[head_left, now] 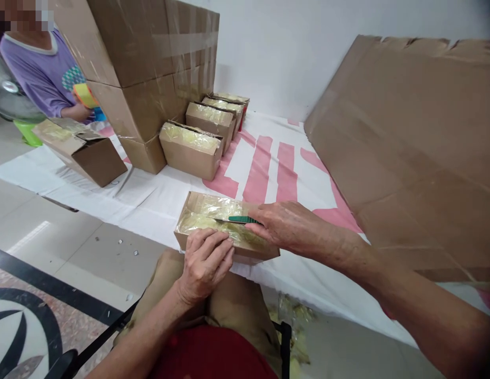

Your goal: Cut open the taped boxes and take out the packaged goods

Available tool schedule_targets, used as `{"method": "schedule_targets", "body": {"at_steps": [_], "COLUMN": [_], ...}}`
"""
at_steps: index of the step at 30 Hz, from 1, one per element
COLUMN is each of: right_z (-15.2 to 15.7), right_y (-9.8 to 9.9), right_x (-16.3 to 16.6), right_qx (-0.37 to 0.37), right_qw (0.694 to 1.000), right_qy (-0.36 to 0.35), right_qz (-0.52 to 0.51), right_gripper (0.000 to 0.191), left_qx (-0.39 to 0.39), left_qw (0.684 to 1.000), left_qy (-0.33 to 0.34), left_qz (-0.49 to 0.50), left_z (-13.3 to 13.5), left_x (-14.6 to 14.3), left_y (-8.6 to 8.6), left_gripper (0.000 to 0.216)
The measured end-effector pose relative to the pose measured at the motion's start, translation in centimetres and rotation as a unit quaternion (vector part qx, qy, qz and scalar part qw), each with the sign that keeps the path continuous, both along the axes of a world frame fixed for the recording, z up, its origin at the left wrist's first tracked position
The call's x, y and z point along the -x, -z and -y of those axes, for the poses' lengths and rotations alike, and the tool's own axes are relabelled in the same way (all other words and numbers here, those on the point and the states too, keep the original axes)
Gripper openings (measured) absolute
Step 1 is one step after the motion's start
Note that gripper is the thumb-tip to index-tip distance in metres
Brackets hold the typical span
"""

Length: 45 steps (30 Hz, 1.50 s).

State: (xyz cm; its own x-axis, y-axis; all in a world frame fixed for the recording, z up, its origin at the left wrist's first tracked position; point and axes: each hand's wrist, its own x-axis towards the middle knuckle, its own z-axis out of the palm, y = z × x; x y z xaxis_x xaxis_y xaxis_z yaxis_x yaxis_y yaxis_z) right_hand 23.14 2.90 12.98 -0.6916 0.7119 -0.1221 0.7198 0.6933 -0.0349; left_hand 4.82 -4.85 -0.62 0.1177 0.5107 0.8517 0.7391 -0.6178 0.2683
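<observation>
In front of me a small cardboard box (183,240), its top covered by shiny yellowish tape (203,206), sits at the near edge of the table. My right hand (282,225) is closed around a green-handled utility knife (242,219). The knife's thin blade points left and lies along the middle of the taped top; whether it has gone through the tape I cannot tell. My left hand (208,260) curls its fingers over the near top edge of this box, just below the blade.
Several similar taped boxes (192,150) stand in a row beside a tall stack of cartons (144,68). Farther left lies another box (95,158), near a person in a purple top (43,79) holding a yellow tape roll (86,96). A large cardboard sheet (419,158) leans at right.
</observation>
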Motion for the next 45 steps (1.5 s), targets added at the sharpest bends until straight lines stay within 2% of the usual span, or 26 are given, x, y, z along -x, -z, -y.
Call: {"method": "schedule_targets", "body": {"at_steps": [4,10,14,18,24,28,33,38,41,45], "right_z": [0.1,1.0,1.5,1.9,1.8,1.9,1.9,1.4,1.2,0.4], "right_y": [-0.2,0.6,0.9,0.4,-1.3,-1.6,1.2,3.2,3.1,1.8], "right_x": [-1.7,-6.8,-9.2,-10.1,-11.6,-10.7,-6.5,-5.0,-4.8,-5.4], "right_qx": [-0.006,-0.047,-0.028,-0.006,-0.034,-0.058,-0.036,-0.092,-0.058,-0.003], "right_qw": [1.000,0.996,0.999,0.995,0.986,0.979,0.986,0.990,0.997,1.000], "right_qy": [0.005,0.039,0.042,0.058,0.066,0.069,0.016,0.019,0.032,0.027], "right_qz": [0.021,0.057,-0.007,-0.086,-0.147,-0.183,-0.162,-0.106,-0.046,0.002], "right_gripper": [0.021,0.026,0.037,0.046,0.044,0.041,0.036,0.033,0.034,0.035], "left_qx": [0.001,-0.001,-0.007,-0.008,-0.008,-0.018,-0.036,-0.027,-0.026,-0.026], "left_qw": [1.000,1.000,1.000,1.000,1.000,1.000,0.999,0.999,0.999,0.999], "left_qy": [0.004,0.003,0.008,0.010,0.007,0.021,0.016,0.020,0.019,0.017], "left_qz": [-0.006,-0.005,-0.006,-0.003,0.005,0.014,0.004,-0.005,-0.012,-0.021], "left_z": [-0.1,0.1,0.2,0.2,0.1,-0.1,-0.3,-0.3,-0.3,-0.3], "left_x": [0.1,0.2,0.1,-0.1,-0.1,0.0,0.1,0.4,0.5,0.6], "left_y": [-0.2,-0.2,-0.1,-0.1,0.3,0.9,1.4,1.6,1.7,1.5], "left_gripper": [0.021,0.021,0.026,0.026,0.031,0.034,0.031,0.038,0.038,0.037]}}
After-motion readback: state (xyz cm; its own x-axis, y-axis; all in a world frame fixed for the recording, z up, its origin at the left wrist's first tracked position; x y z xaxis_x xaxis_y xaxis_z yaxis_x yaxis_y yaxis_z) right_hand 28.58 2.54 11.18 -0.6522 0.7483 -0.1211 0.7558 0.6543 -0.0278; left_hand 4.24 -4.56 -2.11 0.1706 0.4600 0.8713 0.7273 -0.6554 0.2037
